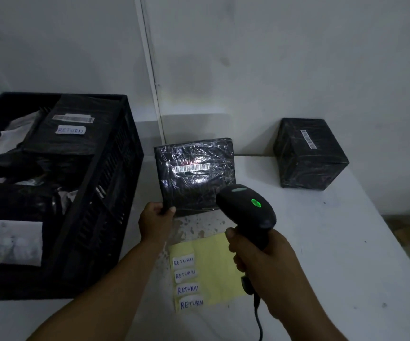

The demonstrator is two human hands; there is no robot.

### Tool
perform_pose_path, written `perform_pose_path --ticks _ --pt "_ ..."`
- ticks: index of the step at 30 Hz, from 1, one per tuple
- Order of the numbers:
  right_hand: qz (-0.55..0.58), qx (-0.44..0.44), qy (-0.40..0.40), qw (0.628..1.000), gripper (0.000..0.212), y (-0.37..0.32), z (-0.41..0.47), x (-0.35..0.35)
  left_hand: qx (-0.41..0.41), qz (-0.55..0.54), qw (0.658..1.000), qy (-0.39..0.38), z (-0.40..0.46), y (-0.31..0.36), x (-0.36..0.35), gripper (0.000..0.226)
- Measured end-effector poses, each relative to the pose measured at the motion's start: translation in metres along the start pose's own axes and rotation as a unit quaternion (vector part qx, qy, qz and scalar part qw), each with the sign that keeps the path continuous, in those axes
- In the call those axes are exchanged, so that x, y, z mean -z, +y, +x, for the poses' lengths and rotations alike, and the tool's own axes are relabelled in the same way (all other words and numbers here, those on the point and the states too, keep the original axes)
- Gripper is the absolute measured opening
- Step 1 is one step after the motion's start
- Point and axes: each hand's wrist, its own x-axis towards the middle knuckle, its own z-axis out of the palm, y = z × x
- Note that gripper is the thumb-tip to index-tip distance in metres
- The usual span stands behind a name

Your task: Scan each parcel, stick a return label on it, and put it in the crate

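Scanner (247,210) aims at tilted parcel (195,174), barcode running crosswise.

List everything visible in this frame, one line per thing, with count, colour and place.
held parcel: 1, black, table centre, tilted up
box parcel: 1, black, far right by wall
crate: 1, black, left, holding parcels
labelled parcel: 1, black, in crate
label sheet: 1, yellow, four RETURN labels, near edge
scanner: 1, black, green light on
table: 1, white
left hand: pinches held parcel's corner
right hand: grips scanner
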Motion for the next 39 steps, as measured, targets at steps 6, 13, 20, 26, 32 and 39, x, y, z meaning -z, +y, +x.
perform_pose_path --ticks 6,13,20,26,32,39 --pt "-0.01 0.018 0.008 1.0 0.02 0.0 0.018 -0.009 0.009 0.002 1.0 -0.007 0.0 0.0 -0.002 0.029" --pt "-0.019 0.016 0.012 1.0 0.025 0.005 0.027 -0.011 0.017 -0.004 1.0 -0.005 -0.002 0.0 -0.003 0.028" --pt "-0.021 0.012 0.0 1.0 0.027 0.006 0.028 -0.013 0.012 -0.007 1.0 -0.007 -0.002 -0.001 -0.002 0.022" --pt "-0.022 0.02 -0.001 1.0 0.024 0.005 0.03 -0.016 0.018 -0.004 1.0 -0.007 0.0 -0.002 -0.002 0.023" --pt "-0.007 0.026 -0.011 1.0 0.023 0.005 0.029 -0.019 0.014 -0.007 1.0 -0.009 -0.002 0.001 -0.003 0.019" --pt "-0.036 0.048 -0.004 0.998 0.021 0.007 0.031 -0.019 0.011 -0.008 1.0 -0.012 -0.002 0.0 -0.003 0.022"
